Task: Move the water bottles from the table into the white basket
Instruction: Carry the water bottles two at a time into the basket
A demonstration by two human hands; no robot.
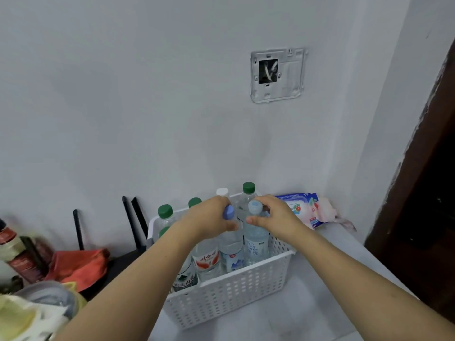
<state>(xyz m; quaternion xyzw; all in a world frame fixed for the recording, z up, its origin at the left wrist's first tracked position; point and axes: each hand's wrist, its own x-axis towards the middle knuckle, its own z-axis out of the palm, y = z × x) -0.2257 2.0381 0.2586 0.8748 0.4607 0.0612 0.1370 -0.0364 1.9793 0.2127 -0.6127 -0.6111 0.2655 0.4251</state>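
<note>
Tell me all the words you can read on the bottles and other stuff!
Nothing reads fully.
Light-blue-cap bottle: pale Latin letters, too blurred to quote.
Red-label bottle: red Chinese characters, too blurred.
Green-label bottle: white Chinese characters, partly hidden by the basket.
Blue-cap bottle: tiny red mark, unreadable.
Wipes pack: print too small.
Left hand and right hand each grip a bottle.

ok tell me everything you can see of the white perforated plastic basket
The white perforated plastic basket is rectangular, its walls punched with rows of small holes under a solid rim. It sits upright on the pale grey table near the wall, packed with upright clear water bottles. Both hands reach into it from above, gripping bottle necks.
</note>
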